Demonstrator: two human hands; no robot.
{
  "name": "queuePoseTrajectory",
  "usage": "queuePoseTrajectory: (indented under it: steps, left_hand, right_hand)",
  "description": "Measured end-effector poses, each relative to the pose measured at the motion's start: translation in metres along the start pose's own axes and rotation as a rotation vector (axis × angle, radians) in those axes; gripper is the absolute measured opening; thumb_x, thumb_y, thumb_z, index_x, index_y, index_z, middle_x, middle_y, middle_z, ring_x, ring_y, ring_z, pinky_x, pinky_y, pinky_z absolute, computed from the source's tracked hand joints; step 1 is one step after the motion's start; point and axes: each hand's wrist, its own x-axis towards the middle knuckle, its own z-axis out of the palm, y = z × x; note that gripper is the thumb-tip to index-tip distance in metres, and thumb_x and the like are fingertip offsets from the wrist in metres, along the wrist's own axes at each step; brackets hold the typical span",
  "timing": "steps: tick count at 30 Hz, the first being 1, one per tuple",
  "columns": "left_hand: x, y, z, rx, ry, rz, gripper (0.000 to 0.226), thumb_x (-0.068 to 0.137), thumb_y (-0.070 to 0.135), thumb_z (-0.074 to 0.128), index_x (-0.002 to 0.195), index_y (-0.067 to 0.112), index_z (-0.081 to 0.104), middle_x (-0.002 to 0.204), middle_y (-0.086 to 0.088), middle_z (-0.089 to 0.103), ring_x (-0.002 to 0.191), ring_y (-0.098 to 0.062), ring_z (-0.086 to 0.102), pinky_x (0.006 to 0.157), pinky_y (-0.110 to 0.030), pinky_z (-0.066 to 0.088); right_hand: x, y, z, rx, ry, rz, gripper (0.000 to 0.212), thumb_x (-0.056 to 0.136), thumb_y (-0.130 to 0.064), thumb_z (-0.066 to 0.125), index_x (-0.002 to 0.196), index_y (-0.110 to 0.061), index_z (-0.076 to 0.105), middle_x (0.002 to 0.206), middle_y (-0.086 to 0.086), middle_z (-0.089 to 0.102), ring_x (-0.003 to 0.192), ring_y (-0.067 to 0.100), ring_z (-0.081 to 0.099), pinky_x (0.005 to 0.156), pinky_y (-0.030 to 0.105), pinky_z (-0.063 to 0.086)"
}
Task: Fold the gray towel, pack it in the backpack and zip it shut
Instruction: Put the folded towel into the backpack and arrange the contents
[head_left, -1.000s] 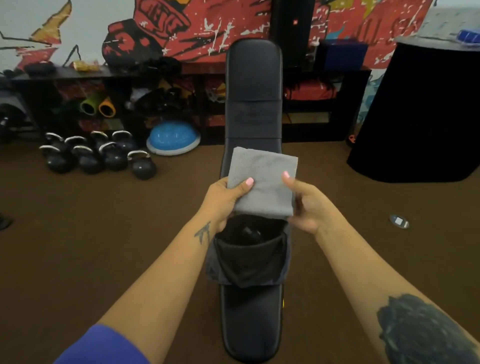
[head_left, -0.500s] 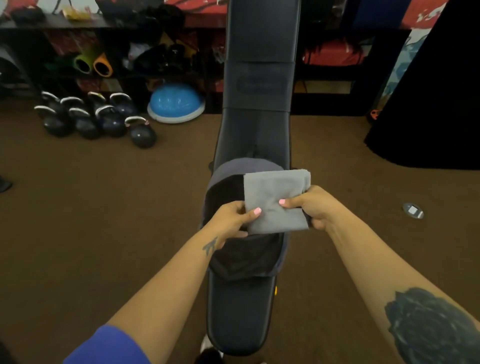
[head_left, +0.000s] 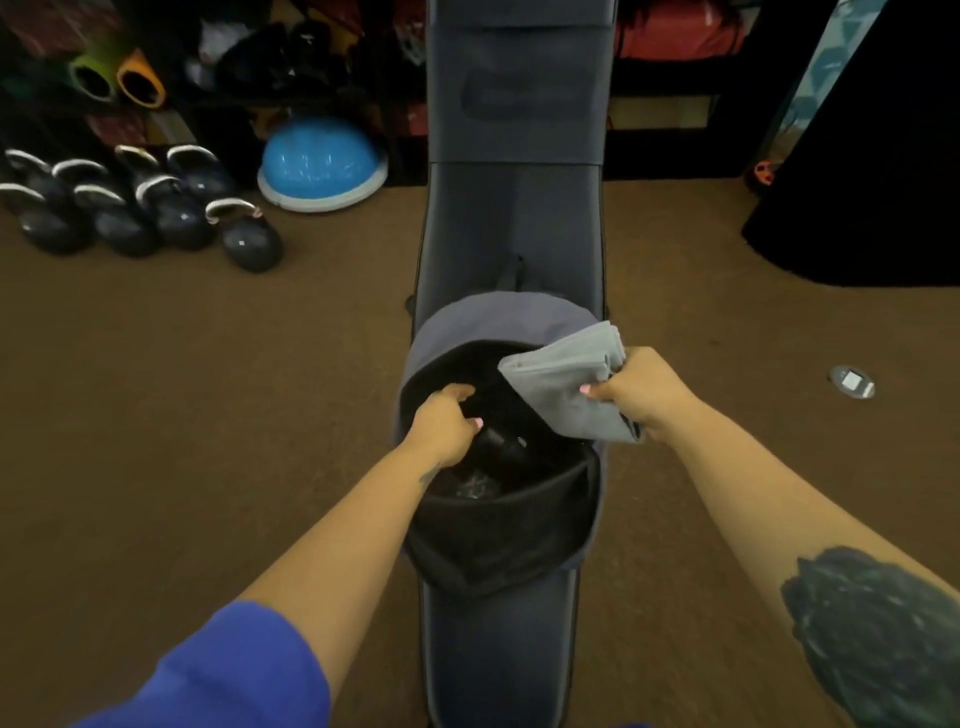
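A dark grey backpack (head_left: 483, 322) lies open on a padded bench (head_left: 511, 208), its black inside facing up. My right hand (head_left: 631, 389) grips the folded gray towel (head_left: 563, 387) by its right edge and holds it tilted over the right side of the opening. My left hand (head_left: 444, 421) reaches into the bag's left side, fingers curled near the inner lining; whether it grips the fabric is unclear. Dark items lie at the bottom of the bag.
Several kettlebells (head_left: 156, 208) and a blue balance dome (head_left: 322, 166) sit on the brown floor at the left. Shelving with gear lines the back wall. A black draped table (head_left: 872, 171) stands at the right. A small round floor plate (head_left: 852, 382) lies beyond my right hand.
My left hand let go of the towel and went into the bag's opening. My right hand alone now carries the towel, lowered and tilted over the bag. The view dipped downward.
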Motion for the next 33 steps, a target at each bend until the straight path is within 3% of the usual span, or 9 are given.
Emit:
queuePoseTrajectory:
  steps: [6,9,11,14,18,22,26,30,33]
  left_hand:
    - [0.042,-0.013,0.034,0.359,-0.028,0.138,0.05,0.088,0.019,0.06,0.134,0.009,0.043,0.138,-0.015,0.044,0.123,-0.031,0.047,0.103,-0.036,0.037]
    - [0.063,-0.016,0.052,0.427,-0.063,0.157,0.046,0.09,0.024,0.056,0.132,0.009,0.045,0.134,-0.015,0.047,0.118,-0.029,0.051,0.098,-0.034,0.041]
    - [0.073,-0.019,0.06,0.466,-0.089,0.155,0.047,0.092,0.027,0.053,0.135,0.01,0.042,0.136,-0.015,0.047,0.12,-0.03,0.05,0.097,-0.035,0.041]
    - [0.084,-0.024,0.067,0.533,-0.122,0.111,0.058,0.092,0.036,0.05,0.142,0.013,0.033,0.148,-0.014,0.034,0.131,-0.032,0.041,0.103,-0.039,0.038]
    - [0.089,-0.024,0.071,0.594,-0.131,0.044,0.094,0.072,0.062,0.063,0.146,0.022,0.021,0.153,-0.012,0.018,0.138,-0.038,0.026,0.108,-0.05,0.034]
    - [0.087,-0.026,0.067,0.523,-0.213,0.03,0.117,0.06,0.045,0.083,0.148,0.026,0.007,0.154,-0.013,0.006,0.14,-0.04,0.02,0.11,-0.053,0.032]
    - [0.083,-0.031,0.066,0.637,-0.303,0.067,0.122,0.058,0.023,0.087,0.149,0.027,0.006,0.156,-0.012,-0.003,0.141,-0.04,0.021,0.109,-0.051,0.035]
    - [0.082,-0.036,0.075,0.734,-0.268,0.081,0.104,0.07,0.005,0.075,0.149,0.029,0.011,0.155,-0.011,-0.002,0.132,-0.04,0.033,0.105,-0.046,0.04]
    - [0.083,-0.037,0.081,0.752,-0.201,0.095,0.087,0.081,0.0,0.059,0.149,0.025,0.012,0.154,-0.016,0.006,0.123,-0.038,0.046,0.101,-0.041,0.044]
  right_hand:
    - [0.04,0.012,0.033,-0.431,-0.102,-0.138,0.022,0.088,-0.009,0.061,0.11,-0.009,0.065,0.1,0.017,0.068,0.093,0.035,0.062,0.079,0.043,0.05]
    - [0.055,0.017,0.039,-0.511,-0.005,-0.207,0.01,0.088,-0.002,0.054,0.086,-0.011,0.058,0.088,0.019,0.063,0.084,0.037,0.06,0.071,0.043,0.05]
    - [0.062,0.019,0.038,-0.515,0.082,-0.227,0.022,0.088,0.003,0.049,0.07,-0.01,0.045,0.073,0.015,0.055,0.07,0.036,0.054,0.06,0.039,0.044]
    - [0.069,0.018,0.033,-0.455,0.148,-0.224,0.041,0.085,0.01,0.042,0.058,-0.019,0.033,0.06,0.007,0.04,0.053,0.025,0.036,0.048,0.031,0.027]
    - [0.076,0.014,0.034,-0.442,0.17,-0.231,0.035,0.083,0.011,0.041,0.059,-0.014,0.035,0.059,0.007,0.038,0.052,0.023,0.033,0.053,0.033,0.026]
    - [0.077,0.011,0.037,-0.46,0.18,-0.239,0.04,0.083,0.011,0.041,0.057,-0.018,0.033,0.058,0.005,0.039,0.052,0.024,0.035,0.053,0.032,0.028]
    - [0.079,0.014,0.039,-0.473,0.174,-0.262,0.029,0.082,0.012,0.042,0.065,-0.012,0.042,0.069,0.013,0.048,0.064,0.033,0.044,0.058,0.033,0.031]
    - [0.082,0.016,0.039,-0.485,0.166,-0.296,0.027,0.082,0.011,0.043,0.065,-0.009,0.046,0.075,0.022,0.054,0.074,0.043,0.054,0.058,0.033,0.031]
    - [0.082,0.015,0.04,-0.506,0.161,-0.314,0.018,0.083,0.01,0.043,0.082,-0.003,0.056,0.081,0.021,0.058,0.064,0.034,0.048,0.06,0.032,0.031]
